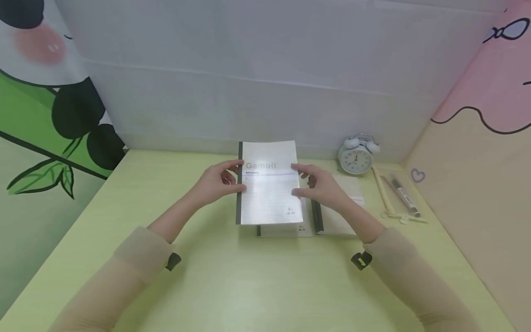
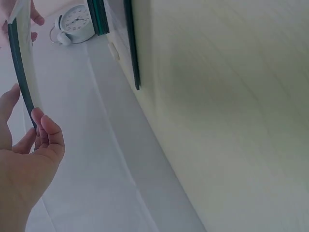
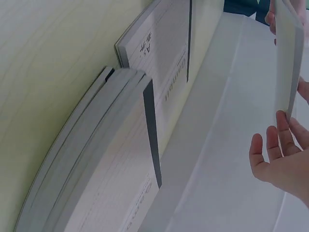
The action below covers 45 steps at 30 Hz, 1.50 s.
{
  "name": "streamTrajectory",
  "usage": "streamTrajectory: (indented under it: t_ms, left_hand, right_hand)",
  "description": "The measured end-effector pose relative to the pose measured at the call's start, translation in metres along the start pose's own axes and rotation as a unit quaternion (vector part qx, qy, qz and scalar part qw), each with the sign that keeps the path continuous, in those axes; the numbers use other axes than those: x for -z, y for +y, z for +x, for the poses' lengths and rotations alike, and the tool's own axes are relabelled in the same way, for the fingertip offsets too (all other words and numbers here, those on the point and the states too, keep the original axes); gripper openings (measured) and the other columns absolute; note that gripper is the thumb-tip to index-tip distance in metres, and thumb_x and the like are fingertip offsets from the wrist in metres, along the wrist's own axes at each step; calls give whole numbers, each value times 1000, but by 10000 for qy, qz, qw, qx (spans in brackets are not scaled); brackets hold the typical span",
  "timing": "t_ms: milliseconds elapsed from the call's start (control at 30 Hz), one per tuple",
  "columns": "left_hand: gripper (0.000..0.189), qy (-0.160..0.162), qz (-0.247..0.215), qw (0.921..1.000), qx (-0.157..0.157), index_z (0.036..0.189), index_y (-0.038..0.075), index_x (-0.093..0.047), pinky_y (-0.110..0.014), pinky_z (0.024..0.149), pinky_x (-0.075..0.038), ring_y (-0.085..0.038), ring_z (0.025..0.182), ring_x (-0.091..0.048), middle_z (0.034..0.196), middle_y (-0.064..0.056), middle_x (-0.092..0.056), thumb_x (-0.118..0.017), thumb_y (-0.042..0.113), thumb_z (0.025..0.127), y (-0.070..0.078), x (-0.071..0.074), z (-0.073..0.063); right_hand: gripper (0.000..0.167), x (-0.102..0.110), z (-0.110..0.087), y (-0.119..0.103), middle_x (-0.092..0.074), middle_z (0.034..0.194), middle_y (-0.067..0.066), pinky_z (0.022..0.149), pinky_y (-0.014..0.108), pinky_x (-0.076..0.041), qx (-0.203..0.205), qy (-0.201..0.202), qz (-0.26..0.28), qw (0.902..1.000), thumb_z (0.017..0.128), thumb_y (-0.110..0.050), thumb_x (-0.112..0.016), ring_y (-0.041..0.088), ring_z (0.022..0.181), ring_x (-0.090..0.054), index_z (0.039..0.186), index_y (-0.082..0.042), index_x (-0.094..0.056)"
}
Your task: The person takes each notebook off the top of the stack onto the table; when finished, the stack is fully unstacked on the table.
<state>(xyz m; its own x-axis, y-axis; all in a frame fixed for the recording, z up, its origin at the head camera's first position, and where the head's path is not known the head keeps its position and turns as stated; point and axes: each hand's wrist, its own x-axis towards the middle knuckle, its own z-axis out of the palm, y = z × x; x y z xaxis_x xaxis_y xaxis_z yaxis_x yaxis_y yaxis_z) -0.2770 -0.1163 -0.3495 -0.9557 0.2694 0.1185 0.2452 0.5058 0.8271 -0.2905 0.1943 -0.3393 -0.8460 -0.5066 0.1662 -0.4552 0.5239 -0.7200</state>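
Observation:
Both hands hold up a white notebook with a dark spine and gold "Gambit" lettering, its cover facing the head camera. My left hand pinches the spine side between thumb and fingers; my right hand pinches the opposite edge. In the left wrist view the notebook appears edge-on, raised off the table. Behind and below it lies a similar notebook, partly hidden in the head view. To its right, beneath the right forearm, sits a stack of notebooks with dark spines.
A white twin-bell alarm clock stands at the back right. Beside it lie a pale yellow rod frame and a marker pen. A white back wall and printed side panels enclose the light yellow table.

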Motion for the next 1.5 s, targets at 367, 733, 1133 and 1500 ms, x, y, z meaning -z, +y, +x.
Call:
streamTrajectory:
  t_ms: [367, 733, 1133, 1500]
  left_hand:
    - [69, -22, 1033, 9941, -343, 133, 7, -51, -31, 70, -44, -21, 83, -51, 97, -5, -57, -81, 27, 74, -39, 20, -19]
    - [73, -206, 1390, 9901, 22, 135, 8, -49, -30, 66, -37, -21, 87, -45, 99, -6, -54, -81, 31, 74, -76, 33, -26]
    - [75, -503, 1882, 9806, 200, 135, 7, -50, -33, 72, -36, -24, 92, -44, 100, -6, -55, -82, 32, 72, -104, 43, -23]
    - [77, -763, 2514, 9643, 340, 135, 9, -50, -52, 86, -26, -28, 103, -47, 106, -5, -59, -80, 42, 72, -120, 42, -17]
  right_hand:
    - [67, -46, 20, -2, -58, 115, 3, 89, 40, -48, -30, -405, -319, 9987, 76, -28, -79, 19, 103, -52, 136, -14, -51]
    - [69, -89, 47, 3, -63, 110, 2, 88, 31, -46, -298, -725, -492, 9957, 72, -26, -82, 18, 102, -54, 134, -15, -54]
    - [73, -119, 68, 6, -62, 120, 5, 83, 29, -47, -789, -1039, -879, 9876, 70, -31, -83, 17, 95, -55, 135, -18, -52]
    - [70, -129, 72, 8, -58, 129, 10, 103, 33, -40, -503, -1252, -1229, 9832, 73, -28, -81, 23, 116, -54, 134, -9, -53]
